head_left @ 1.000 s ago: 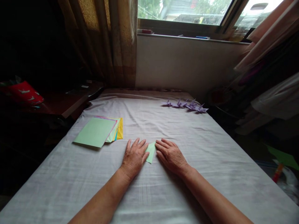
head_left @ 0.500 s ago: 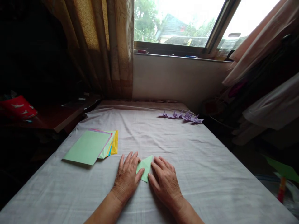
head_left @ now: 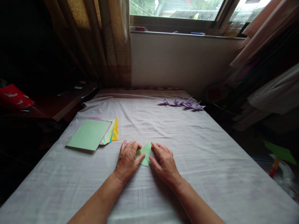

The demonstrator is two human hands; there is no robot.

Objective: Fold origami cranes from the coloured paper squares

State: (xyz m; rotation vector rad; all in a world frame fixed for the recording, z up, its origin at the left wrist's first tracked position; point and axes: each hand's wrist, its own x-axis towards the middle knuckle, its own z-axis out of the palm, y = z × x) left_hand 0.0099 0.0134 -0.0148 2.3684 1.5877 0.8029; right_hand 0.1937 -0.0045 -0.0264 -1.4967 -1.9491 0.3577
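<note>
A small folded piece of light green paper (head_left: 145, 153) lies on the grey cloth-covered table (head_left: 210, 161). My left hand (head_left: 127, 160) rests flat on its left edge, fingers spread over the paper. My right hand (head_left: 163, 161) presses flat on its right edge. Only the pointed middle of the folded paper shows between the two hands.
A stack of coloured paper sheets (head_left: 93, 134), green on top, lies to the left. Several purple paper cranes (head_left: 184, 103) stand in a row at the far right. Beyond are a curtain (head_left: 102, 43), a window sill (head_left: 187, 32), a dark side table (head_left: 58, 102) and hanging clothes (head_left: 273, 90).
Both hands stay on the green paper and have closed in on it slightly. The view tilted up, then back down.
</note>
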